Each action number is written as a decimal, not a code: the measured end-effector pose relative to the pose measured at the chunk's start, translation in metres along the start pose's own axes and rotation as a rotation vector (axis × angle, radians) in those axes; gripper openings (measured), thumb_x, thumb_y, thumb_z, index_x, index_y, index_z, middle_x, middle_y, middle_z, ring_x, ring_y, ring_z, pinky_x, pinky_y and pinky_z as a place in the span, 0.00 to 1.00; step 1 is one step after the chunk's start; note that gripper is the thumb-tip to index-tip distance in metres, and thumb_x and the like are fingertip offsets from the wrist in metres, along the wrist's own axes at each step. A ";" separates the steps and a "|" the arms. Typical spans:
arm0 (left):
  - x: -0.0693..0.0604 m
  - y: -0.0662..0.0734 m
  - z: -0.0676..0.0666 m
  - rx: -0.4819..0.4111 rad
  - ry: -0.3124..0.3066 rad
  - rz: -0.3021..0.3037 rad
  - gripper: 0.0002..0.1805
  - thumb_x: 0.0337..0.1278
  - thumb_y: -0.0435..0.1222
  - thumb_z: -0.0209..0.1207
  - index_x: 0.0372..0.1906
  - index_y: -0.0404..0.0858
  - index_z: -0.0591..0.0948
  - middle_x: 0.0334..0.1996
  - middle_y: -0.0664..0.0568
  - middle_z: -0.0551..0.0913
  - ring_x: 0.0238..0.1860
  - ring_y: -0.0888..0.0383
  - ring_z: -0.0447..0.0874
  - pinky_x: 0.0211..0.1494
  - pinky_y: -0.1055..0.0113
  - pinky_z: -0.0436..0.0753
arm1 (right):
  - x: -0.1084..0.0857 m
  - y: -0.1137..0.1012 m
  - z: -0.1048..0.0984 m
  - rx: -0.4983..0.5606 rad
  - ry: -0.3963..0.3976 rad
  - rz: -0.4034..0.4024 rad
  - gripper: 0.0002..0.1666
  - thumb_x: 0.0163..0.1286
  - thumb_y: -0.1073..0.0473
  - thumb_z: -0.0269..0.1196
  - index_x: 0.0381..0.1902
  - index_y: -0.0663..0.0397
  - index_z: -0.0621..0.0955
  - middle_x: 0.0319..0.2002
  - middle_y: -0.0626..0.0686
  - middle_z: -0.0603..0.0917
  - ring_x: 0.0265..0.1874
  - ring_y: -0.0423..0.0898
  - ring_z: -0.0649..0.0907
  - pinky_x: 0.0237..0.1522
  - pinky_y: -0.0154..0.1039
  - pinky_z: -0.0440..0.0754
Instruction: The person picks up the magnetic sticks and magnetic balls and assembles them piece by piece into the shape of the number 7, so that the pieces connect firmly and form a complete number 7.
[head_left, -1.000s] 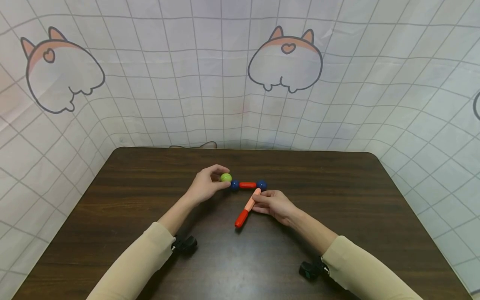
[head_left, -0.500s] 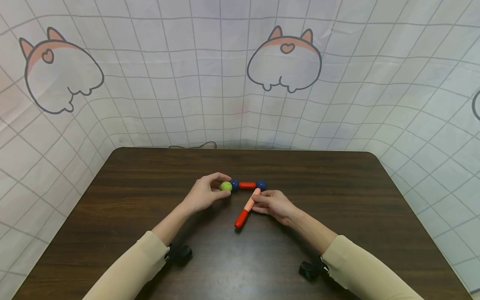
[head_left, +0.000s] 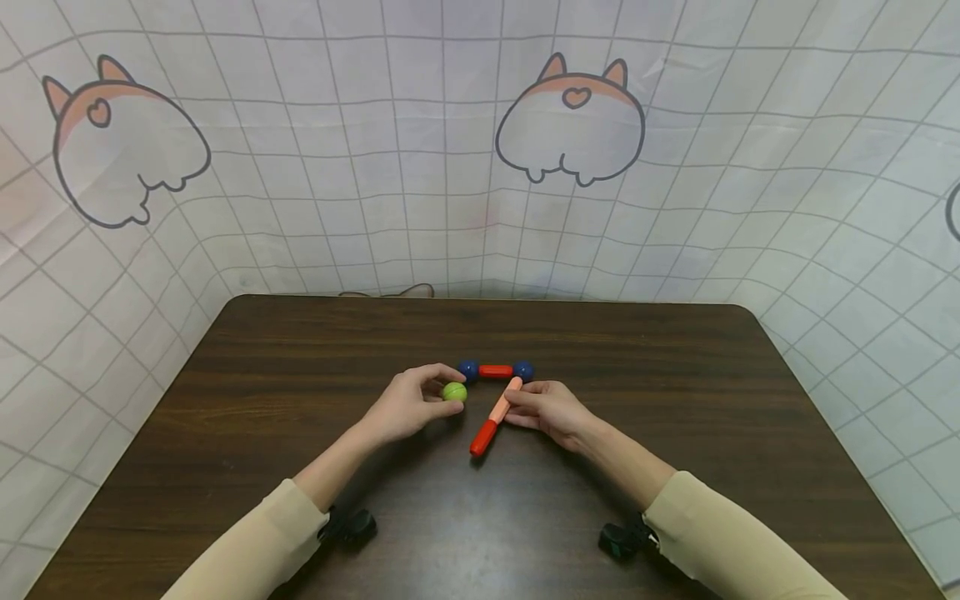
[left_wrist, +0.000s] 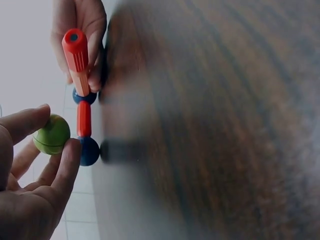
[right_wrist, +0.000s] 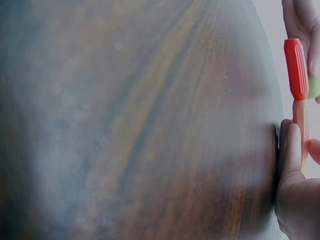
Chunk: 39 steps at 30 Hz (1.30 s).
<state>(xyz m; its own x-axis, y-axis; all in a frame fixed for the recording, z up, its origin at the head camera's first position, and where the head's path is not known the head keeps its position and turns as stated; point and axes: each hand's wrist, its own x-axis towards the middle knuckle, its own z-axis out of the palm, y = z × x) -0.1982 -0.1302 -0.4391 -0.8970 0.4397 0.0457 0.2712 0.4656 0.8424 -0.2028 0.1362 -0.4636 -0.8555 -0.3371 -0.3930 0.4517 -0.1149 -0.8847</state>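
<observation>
In the head view my left hand (head_left: 405, 406) pinches a grooved green ball (head_left: 453, 392) between thumb and fingers. Just beyond it lies a dumbbell-like piece: a short red rod (head_left: 496, 371) joins a left blue ball (head_left: 468, 370) to a right blue ball (head_left: 523, 372). My right hand (head_left: 553, 413) pinches a peach rod (head_left: 498, 411), whose far end meets the right blue ball. A longer red rod (head_left: 483, 438) continues from its near end, slanting toward me. The left wrist view shows the green ball (left_wrist: 52, 135) beside the left blue ball (left_wrist: 89, 151), fingertips between them.
Everything lies on a dark wood-grain table (head_left: 637, 350) with rounded far corners. A white grid-patterned cloth (head_left: 450, 208) with cartoon animal prints stands behind and at both sides. Black wrist cameras, one of them the left camera (head_left: 348, 527), hang near the sleeves.
My left hand has brought the green ball toward me, from beside the left blue ball to nearer than it. The right hand and the joined rods stay in place.
</observation>
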 end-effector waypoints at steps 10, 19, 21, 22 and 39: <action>-0.011 -0.001 0.004 -0.010 -0.059 -0.004 0.20 0.64 0.38 0.71 0.58 0.40 0.83 0.46 0.57 0.85 0.47 0.55 0.85 0.50 0.56 0.82 | -0.001 -0.001 0.000 0.004 -0.003 -0.005 0.20 0.78 0.67 0.59 0.59 0.81 0.72 0.42 0.59 0.83 0.40 0.45 0.87 0.49 0.39 0.84; -0.020 -0.001 0.009 -0.027 -0.115 -0.016 0.20 0.64 0.39 0.70 0.59 0.39 0.83 0.46 0.57 0.85 0.48 0.55 0.84 0.50 0.56 0.82 | 0.000 0.002 0.000 -0.002 -0.006 -0.008 0.20 0.78 0.68 0.59 0.58 0.81 0.73 0.42 0.59 0.83 0.39 0.45 0.88 0.49 0.39 0.84; -0.021 0.000 0.009 -0.027 -0.125 -0.014 0.20 0.65 0.38 0.70 0.59 0.38 0.82 0.46 0.57 0.85 0.48 0.55 0.84 0.51 0.55 0.82 | 0.000 0.002 0.000 -0.001 -0.005 -0.013 0.19 0.78 0.67 0.59 0.58 0.81 0.73 0.41 0.59 0.82 0.39 0.45 0.87 0.49 0.39 0.84; -0.021 0.000 0.008 -0.029 -0.129 -0.014 0.20 0.65 0.38 0.70 0.59 0.38 0.82 0.46 0.56 0.85 0.48 0.55 0.84 0.52 0.55 0.82 | 0.000 0.001 0.000 -0.001 -0.005 -0.014 0.20 0.78 0.67 0.59 0.58 0.81 0.73 0.41 0.59 0.83 0.39 0.45 0.87 0.49 0.39 0.84; -0.036 -0.001 0.002 -0.100 -0.194 -0.043 0.18 0.64 0.38 0.70 0.56 0.38 0.83 0.49 0.53 0.84 0.48 0.55 0.85 0.50 0.59 0.83 | 0.000 0.000 0.000 -0.003 -0.007 -0.024 0.21 0.78 0.68 0.58 0.60 0.82 0.71 0.44 0.60 0.81 0.40 0.45 0.87 0.50 0.40 0.83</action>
<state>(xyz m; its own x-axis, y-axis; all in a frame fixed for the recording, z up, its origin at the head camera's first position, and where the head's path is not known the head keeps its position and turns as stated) -0.1658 -0.1446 -0.4428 -0.8202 0.5655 -0.0872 0.1897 0.4125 0.8910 -0.2026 0.1361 -0.4632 -0.8643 -0.3407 -0.3699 0.4303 -0.1201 -0.8947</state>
